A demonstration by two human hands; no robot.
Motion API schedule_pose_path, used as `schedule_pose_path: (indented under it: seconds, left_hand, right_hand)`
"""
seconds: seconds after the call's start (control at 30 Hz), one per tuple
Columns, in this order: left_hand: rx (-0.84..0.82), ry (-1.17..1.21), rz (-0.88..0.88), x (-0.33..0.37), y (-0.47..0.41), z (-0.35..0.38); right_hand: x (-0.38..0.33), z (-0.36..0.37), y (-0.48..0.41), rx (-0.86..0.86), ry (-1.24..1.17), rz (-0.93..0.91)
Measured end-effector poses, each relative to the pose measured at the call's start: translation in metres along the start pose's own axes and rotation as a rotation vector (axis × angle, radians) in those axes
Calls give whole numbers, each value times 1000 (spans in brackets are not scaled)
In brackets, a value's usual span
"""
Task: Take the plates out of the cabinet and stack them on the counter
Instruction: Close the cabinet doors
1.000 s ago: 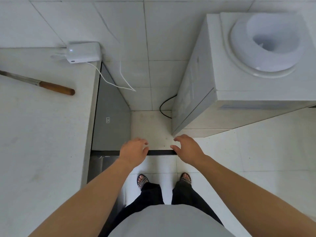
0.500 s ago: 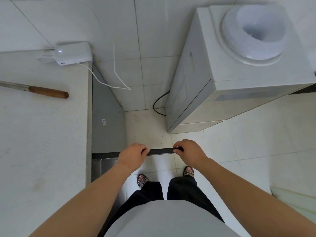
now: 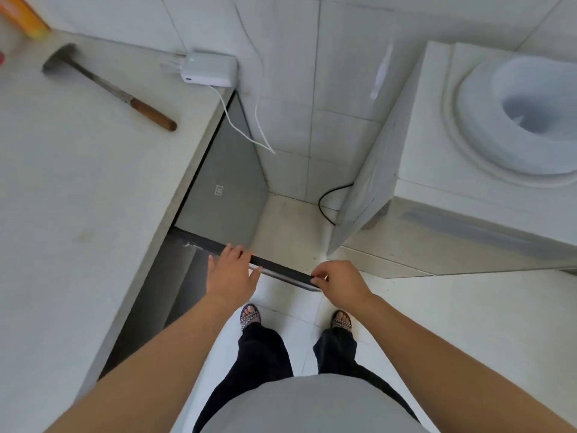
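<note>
No brand or legible writing is visible; a small pale sticker (image 3: 219,190) on the grey cabinet side panel (image 3: 224,182) is too small to read.

The cabinet door (image 3: 274,269) stands swung out from under the counter (image 3: 78,182), seen edge-on as a dark strip across the floor gap. The left hand (image 3: 232,273) rests over the door's top edge near the hinge side, fingers spread and loosely laid rather than clenched. The right hand (image 3: 338,281) pinches the door's outer corner, fingers curled closed on the edge. No plates can be seen; the cabinet interior below the counter edge is dark and its contents cannot be told.

Room to move: a narrow strip of tiled floor (image 3: 290,226) lies between the counter edge and a white water dispenser (image 3: 468,170) on the right, and the open door spans most of it. The person's two sandalled feet stand just behind the door.

On the counter: one tool with a wooden handle (image 3: 125,96), one white power adapter (image 3: 208,68) at the back corner with a white cable (image 3: 243,132) hanging over the edge, and part of one orange item (image 3: 25,14) at the top left. One black cord (image 3: 327,198) runs behind the dispenser.
</note>
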State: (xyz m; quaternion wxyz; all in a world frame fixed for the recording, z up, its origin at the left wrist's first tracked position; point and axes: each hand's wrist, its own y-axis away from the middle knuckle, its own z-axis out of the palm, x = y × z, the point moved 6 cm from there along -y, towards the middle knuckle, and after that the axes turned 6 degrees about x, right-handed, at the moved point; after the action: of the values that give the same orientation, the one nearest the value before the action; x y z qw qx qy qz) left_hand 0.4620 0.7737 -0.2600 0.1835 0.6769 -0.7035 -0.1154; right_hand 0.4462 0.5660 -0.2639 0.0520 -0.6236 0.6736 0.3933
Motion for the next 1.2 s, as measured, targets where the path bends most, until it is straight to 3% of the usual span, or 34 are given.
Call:
schedule_pose_path:
  seconds: [0.17, 0.5, 0.77, 1.03, 1.2]
  left_hand:
    - [20, 89, -220, 25, 19, 7]
    - [60, 303, -427, 46, 50, 20]
    - [270, 643, -573, 37, 61, 24]
    - [268, 740, -597, 23, 82, 31]
    - [250, 735, -528, 3, 98, 37]
  right_hand:
    - [15, -6, -2, -43, -69, -95]
    - [20, 20, 19, -116, -136, -123]
    - [16, 44, 45, -112, -103, -116]
    - [17, 56, 57, -116, -239, 22]
    - [0, 47, 53, -87, -204, -22]
